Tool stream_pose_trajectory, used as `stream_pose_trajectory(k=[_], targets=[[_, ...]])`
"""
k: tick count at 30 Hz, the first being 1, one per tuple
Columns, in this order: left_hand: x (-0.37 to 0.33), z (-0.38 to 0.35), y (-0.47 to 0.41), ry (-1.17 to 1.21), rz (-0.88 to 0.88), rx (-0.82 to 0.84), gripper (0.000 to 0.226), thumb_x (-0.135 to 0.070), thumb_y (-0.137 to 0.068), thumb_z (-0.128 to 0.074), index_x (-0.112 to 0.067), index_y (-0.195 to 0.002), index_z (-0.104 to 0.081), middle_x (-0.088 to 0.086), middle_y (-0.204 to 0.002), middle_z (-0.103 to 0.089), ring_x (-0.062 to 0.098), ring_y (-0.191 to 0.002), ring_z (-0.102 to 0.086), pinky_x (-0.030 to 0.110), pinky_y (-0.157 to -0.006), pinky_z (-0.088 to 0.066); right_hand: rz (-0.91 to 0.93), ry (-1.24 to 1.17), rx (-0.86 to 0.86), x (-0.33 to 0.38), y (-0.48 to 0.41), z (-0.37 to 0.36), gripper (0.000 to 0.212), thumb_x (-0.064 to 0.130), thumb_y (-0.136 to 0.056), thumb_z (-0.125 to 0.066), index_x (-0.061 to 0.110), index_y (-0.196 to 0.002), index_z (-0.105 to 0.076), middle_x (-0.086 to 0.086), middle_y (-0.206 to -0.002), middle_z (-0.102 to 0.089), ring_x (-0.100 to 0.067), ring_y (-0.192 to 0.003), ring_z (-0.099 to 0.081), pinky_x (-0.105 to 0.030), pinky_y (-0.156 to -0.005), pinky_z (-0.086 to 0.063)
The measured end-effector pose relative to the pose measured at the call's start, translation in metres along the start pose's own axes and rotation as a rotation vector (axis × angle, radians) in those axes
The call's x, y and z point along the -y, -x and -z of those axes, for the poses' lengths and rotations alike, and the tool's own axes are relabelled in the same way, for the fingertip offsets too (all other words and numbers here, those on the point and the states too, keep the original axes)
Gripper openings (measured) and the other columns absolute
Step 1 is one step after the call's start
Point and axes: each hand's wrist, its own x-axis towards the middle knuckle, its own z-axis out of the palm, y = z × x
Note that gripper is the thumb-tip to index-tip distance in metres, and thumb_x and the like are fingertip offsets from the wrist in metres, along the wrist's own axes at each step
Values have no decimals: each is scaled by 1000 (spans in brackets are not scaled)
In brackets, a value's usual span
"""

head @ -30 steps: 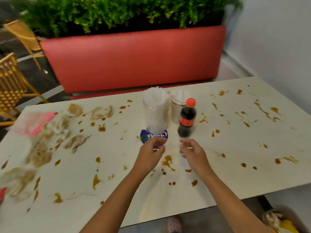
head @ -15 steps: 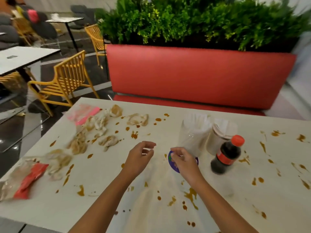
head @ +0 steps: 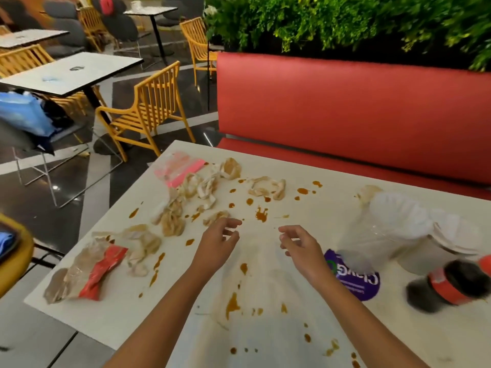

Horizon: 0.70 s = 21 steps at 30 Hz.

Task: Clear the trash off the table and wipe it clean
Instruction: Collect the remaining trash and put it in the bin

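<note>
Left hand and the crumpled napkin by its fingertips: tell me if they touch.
Cannot tell. In the head view the left hand has its fingers overlapping the crumpled napkin, with no plain contact or gap.

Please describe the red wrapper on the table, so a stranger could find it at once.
Start at the white table and go to its near left corner. There, among crumpled brown-stained napkins, lies the red wrapper. Its bright solid red differs from the pink packet at the far edge.

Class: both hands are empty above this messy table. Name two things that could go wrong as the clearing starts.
1. The soda bottle and the plastic cup stand close by the right hand; a careless sweep might topple them.
2. The crumpled napkins lie among brown sauce spots; dragging them could smear the table.
</note>
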Motion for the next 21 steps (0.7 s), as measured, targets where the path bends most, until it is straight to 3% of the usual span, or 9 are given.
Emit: stream_pose_trajectory(k=[3, 10, 14, 18, 21], targets=[[27, 15, -21, -106, -6, 26, 19, -13, -91, -55, -23, -107, -60, -3, -113, -57, 14, -99, -56, 27, -86, -46, -24, -17, -36, 5, -9, -23, 20, 17, -93, -51, 35, -86, -56, 7, -94, -58, -20, -94, -59, -36, -88, -50], [66, 31, -70, -411, -149, 126, 41, -22, -91, -55, -13, -130, -49, 7, -134, -45, 22, -123, -41, 24, -97, -29, -79, -16, -117, 16, -27, -71, 21, 15, -93, -52, 34, -85, -57, 5, -95, -58, -20, -93, -59, -34, -86, -49], [76, 19, -92, -617, -183, 265, 55, -34, -93, -49, -18, -143, -32, 6, -149, -29, 26, -135, -27, 33, -108, -24, -99, -10, -173, 20, -35, -85, 22, 15, -92, -51, 35, -85, -57, 7, -93, -57, -20, -90, -60, -35, -85, -50], [85, 8, -92, -810, -280, 307, 46, -28, -96, -40, -18, -141, -34, 5, -145, -35, 26, -128, -35, 33, -99, -34, -138, -18, -223, 18, -34, -87, 20, 14, -93, -51, 32, -88, -58, 8, -92, -57, -18, -89, -59, -34, -86, -50], [94, 7, -91, -734, -335, 252, 39, -18, -97, -38, -20, -135, -43, 1, -134, -46, 21, -118, -42, 29, -89, -35, -159, 4, -248, 14, -34, -83, 17, 16, -93, -51, 30, -91, -59, 6, -95, -59, -20, -94, -60, -38, -89, -51]])
